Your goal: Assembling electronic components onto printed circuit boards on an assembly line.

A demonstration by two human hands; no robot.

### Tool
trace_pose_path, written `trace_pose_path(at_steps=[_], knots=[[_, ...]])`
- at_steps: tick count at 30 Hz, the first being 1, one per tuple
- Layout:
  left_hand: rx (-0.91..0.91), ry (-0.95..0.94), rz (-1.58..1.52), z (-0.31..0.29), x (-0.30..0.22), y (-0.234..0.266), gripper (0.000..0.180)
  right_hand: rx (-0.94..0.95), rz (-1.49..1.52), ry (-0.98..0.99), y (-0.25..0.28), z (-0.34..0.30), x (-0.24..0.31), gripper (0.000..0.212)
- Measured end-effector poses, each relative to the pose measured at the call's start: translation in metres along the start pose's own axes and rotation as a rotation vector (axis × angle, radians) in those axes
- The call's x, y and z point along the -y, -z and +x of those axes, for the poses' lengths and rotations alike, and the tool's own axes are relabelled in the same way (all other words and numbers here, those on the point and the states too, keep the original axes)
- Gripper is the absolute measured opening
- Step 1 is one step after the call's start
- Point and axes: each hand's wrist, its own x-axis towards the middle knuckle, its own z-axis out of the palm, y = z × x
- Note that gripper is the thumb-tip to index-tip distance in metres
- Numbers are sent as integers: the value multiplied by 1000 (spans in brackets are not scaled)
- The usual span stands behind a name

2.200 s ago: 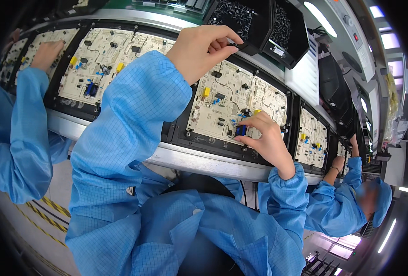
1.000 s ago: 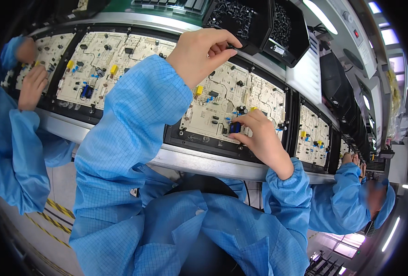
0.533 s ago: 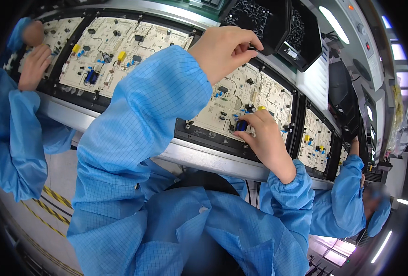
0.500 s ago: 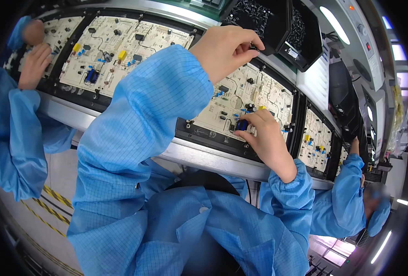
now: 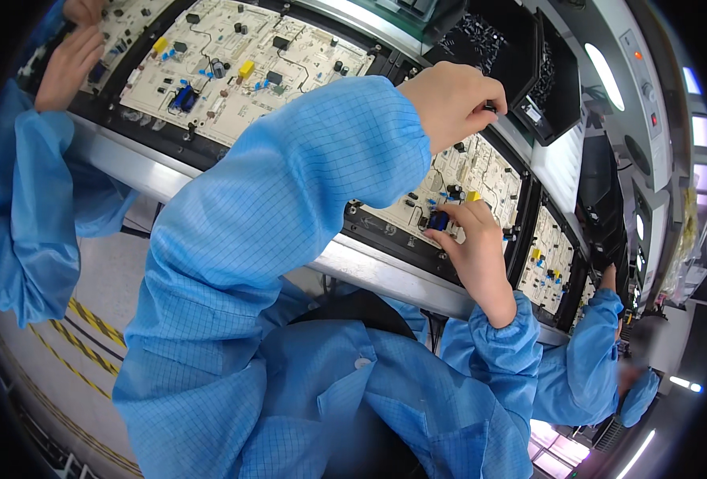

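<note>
My left hand (image 5: 459,105) is raised over the far edge of a cream circuit board (image 5: 493,169), its thumb and fingers pinched on a small black component (image 5: 490,106). Most of that piece is hidden by the fingertips. Lower down, thumb and fingers of my right hand (image 5: 479,246) close around a dark blue component (image 5: 439,220) standing on the near part of the same board. Beside it on the board are small black cylinders (image 5: 455,192) and a yellow block (image 5: 473,196). My left sleeve covers part of the board.
Black bins (image 5: 475,44) of small dark parts stand beyond the board. Another populated board (image 5: 242,60) lies to the left, and a further one (image 5: 547,255) to the right. A metal rail (image 5: 385,267) runs along the near side. Co-workers' hands (image 5: 70,68) are at far left; another sleeve (image 5: 585,343) is right.
The whole scene has shifted rightward and slightly down in view. My left hand has moved a little further right, still pinching the black piece. My right hand stays at the dark blue component.
</note>
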Motion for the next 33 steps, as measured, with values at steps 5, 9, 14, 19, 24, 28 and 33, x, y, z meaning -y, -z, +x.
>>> trace_pose_path(at_steps=[5, 9, 14, 19, 24, 28, 33], knots=[[-19, 10, -7, -1, 3, 2, 13, -45, 23, 1, -1, -5, 5, 33], [4, 20, 17, 0, 1, 1, 14, 23, 49, 28, 9, 0, 4, 33], [-7, -11, 17, 1, 1, 1, 17, 63, -2, 31, 11, 3, 5, 32], [32, 70, -16, 0, -1, 0, 21, 154, 170, 25, 22, 9, -12, 38], [71, 108, 33, -4, 2, 0, 19, -352, 124, -169, 69, 75, -70, 14], [148, 92, 26, 3, -7, -5, 20, -439, -77, -148, 80, 155, -217, 14], [338, 125, -166, -9, -26, -32, 20, -65, 16, -255, 72, 188, -264, 17]])
